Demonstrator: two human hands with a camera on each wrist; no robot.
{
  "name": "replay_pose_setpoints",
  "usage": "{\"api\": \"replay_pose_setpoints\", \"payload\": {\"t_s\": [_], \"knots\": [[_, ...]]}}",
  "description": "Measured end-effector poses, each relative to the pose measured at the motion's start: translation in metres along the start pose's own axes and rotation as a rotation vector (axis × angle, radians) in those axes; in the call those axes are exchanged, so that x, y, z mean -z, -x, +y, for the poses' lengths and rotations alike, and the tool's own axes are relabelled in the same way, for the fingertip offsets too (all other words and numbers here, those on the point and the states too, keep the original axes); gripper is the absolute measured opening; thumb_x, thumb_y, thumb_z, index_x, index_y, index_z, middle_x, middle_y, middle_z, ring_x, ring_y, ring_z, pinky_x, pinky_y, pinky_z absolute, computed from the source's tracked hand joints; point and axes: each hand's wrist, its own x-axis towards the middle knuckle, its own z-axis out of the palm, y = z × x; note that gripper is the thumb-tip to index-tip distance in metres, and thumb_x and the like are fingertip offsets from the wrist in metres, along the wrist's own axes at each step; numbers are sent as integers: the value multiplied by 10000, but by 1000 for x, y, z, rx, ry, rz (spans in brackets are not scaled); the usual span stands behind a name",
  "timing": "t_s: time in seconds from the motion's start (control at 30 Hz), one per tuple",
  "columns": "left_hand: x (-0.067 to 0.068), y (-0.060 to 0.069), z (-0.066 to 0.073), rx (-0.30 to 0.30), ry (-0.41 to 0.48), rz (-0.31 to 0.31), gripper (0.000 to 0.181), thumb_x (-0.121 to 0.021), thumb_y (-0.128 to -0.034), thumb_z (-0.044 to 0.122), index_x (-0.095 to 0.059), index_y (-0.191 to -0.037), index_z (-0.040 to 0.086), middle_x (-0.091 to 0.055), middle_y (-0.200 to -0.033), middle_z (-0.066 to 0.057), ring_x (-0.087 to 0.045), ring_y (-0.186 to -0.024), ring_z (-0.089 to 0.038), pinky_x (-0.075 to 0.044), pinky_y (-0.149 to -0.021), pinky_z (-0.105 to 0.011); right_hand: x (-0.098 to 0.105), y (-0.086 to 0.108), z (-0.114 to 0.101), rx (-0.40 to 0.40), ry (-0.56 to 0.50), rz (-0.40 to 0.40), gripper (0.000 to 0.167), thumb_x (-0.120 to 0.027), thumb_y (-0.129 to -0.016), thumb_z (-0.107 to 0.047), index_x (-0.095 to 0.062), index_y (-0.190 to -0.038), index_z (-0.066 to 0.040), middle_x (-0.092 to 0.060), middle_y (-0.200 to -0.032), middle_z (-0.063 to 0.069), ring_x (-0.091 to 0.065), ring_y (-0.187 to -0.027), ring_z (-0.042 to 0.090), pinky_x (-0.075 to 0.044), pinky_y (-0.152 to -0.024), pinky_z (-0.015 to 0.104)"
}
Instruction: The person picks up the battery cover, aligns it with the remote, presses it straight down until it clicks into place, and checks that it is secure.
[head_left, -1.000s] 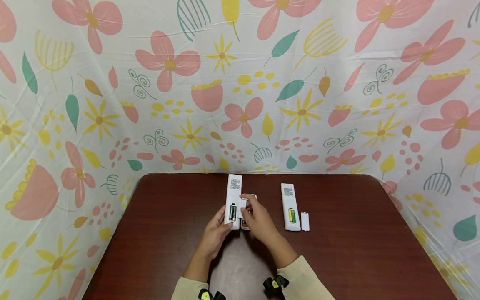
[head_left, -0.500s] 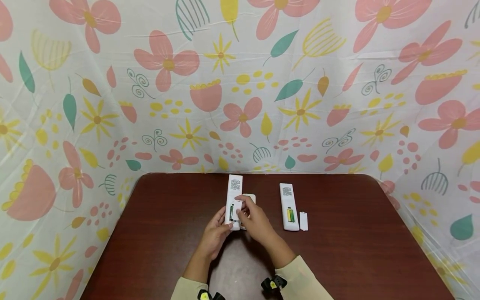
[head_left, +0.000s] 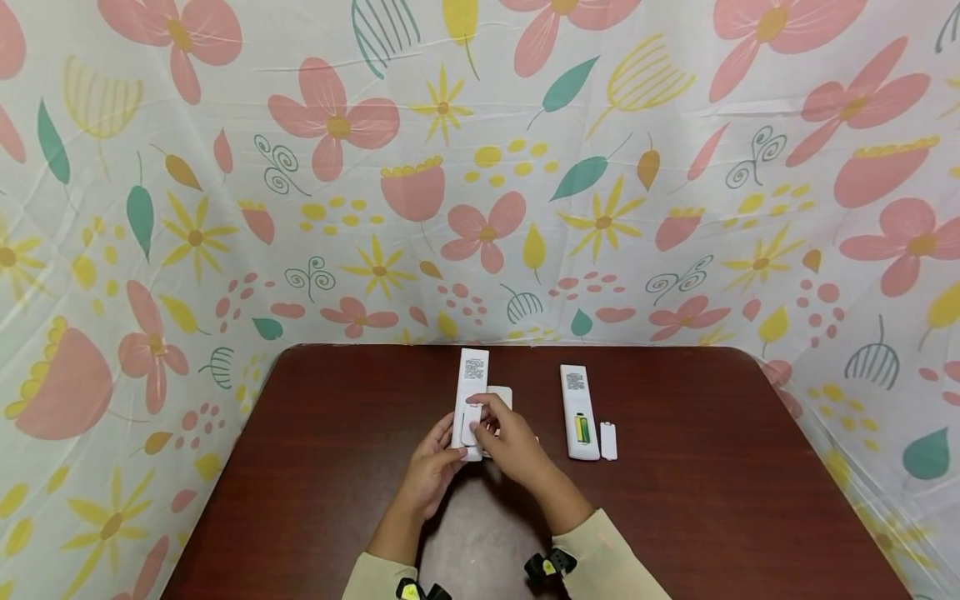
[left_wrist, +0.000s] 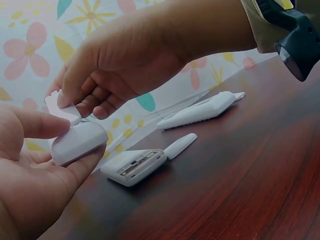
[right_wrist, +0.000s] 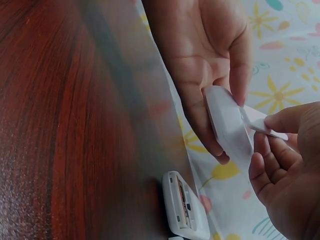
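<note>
My left hand (head_left: 431, 475) grips the lower end of a long white remote (head_left: 472, 387), back side up, its thumb near the bottom edge. Between thumb and fingers, my right hand (head_left: 516, 442) pinches a white battery cover (head_left: 470, 425) over the remote's battery compartment. In the left wrist view the cover (left_wrist: 64, 109) stands tilted at the remote's end (left_wrist: 80, 141), one edge against it. The right wrist view also shows the cover (right_wrist: 267, 129) at an angle to the remote (right_wrist: 227, 117). Batteries inside are hidden in the head view.
A shorter white remote (head_left: 501, 394) lies partly behind my right hand, its compartment uncovered in the left wrist view. To the right lie another long remote (head_left: 576, 400) with a green-yellow battery showing and a loose white cover (head_left: 608, 442). A patterned cloth hangs behind the brown table (head_left: 712, 500).
My right hand has moved the cover left from beside the held remote to over its compartment, hiding the batteries. My left hand keeps its grip, almost still.
</note>
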Motion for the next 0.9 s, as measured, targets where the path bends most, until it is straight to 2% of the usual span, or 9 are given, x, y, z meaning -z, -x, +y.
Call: {"api": "replay_pose_setpoints", "payload": {"t_s": [0.43, 0.7, 0.9], "knots": [[-1, 1, 3, 7, 4, -2, 709, -452, -938, -114, -187, -1586, -3, -245, -1629, -252, -580, -1177, -85, -520, -958, -244, 0, -1, 3, -14, -15, -15, 348, -651, -969, -79, -591, -1301, -166, -634, -935, 1, -556, -791, 94, -486, -708, 231], [1, 0, -1, -3, -14, 3, 644, -485, -1004, -15, -189, -1576, -28, -301, -1598, -257, -605, -1163, -78, -525, -933, -233, 0, -1, 7, 13, 13, -2, 351, -678, -956, -92, -620, -1295, -160, -590, -977, 17, -542, -840, 131, -498, -735, 265], [2, -1, -5, 11, -29, 26, 619, -509, -1008, 2, -241, -1565, -5, -342, -1584, -242, -616, -1154, -84, -534, -928, -245, 0, 0, 11, 53, 35, 22, 354, -702, -940, -104, -658, -1290, -131, -547, -980, 47, -541, -847, 192, -490, -726, 258]]}}
